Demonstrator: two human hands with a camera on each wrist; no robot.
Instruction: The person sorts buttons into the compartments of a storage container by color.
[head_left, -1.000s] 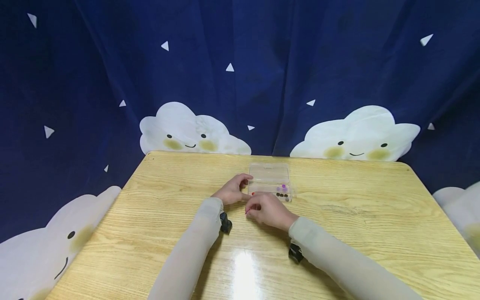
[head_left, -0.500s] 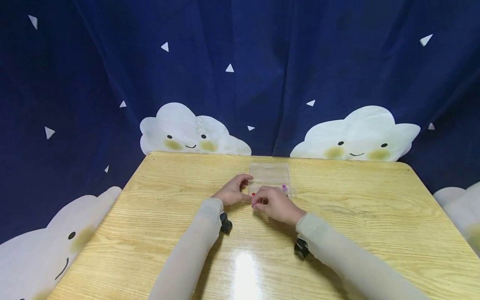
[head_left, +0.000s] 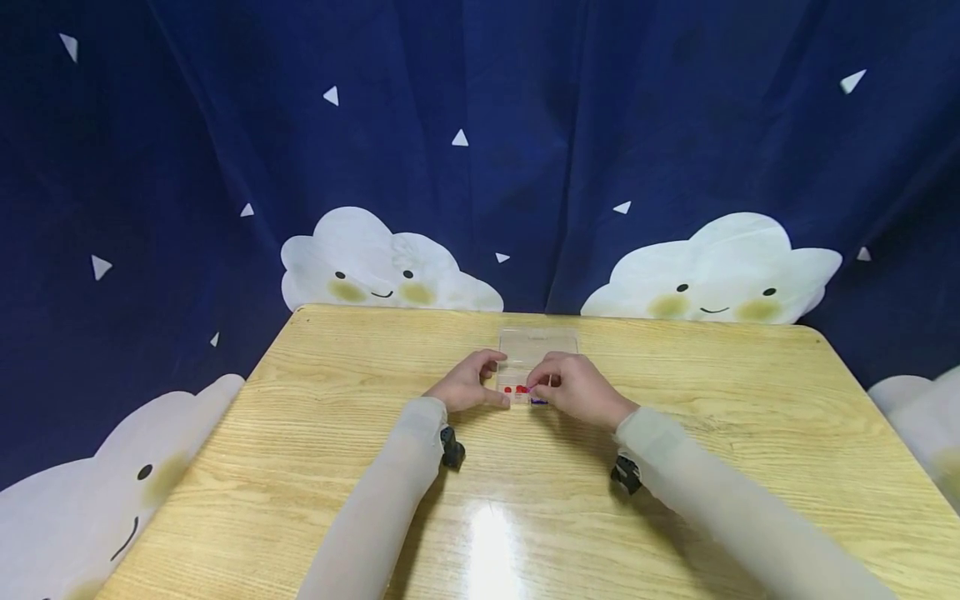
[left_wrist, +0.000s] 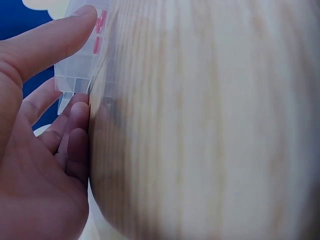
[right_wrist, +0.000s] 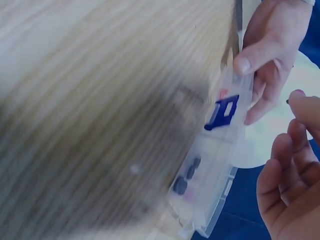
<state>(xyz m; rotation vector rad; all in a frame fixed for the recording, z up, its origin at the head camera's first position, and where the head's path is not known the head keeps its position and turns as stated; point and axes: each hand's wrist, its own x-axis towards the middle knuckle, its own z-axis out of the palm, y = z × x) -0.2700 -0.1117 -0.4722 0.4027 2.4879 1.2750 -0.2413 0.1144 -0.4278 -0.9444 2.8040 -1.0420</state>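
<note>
A clear plastic compartment box (head_left: 517,375) lies on the table, its transparent lid (head_left: 538,343) folded back. My left hand (head_left: 468,382) holds the box's left end, thumb at the front and fingers behind. Over the right half, my right hand (head_left: 577,387) pinches a tiny purple piece (head_left: 531,389), mostly hidden by the fingertips. Small red pieces (head_left: 522,389) sit in the front left compartments. Beside them is a dark blue piece with a rectangular opening (right_wrist: 223,111). Several black round pieces (right_wrist: 190,172) lie further right, hidden from the head view by my right hand.
The wooden table (head_left: 360,467) extends around the box on all sides. A dark blue curtain (head_left: 517,150) with white clouds and triangles hangs behind the table's back edge. Dark wrist cameras (head_left: 452,447) are strapped under both sleeves.
My right hand has moved right and away from me, from the front of the box to over its right half, with the purple piece pinched throughout. My left hand stays at the left end.
</note>
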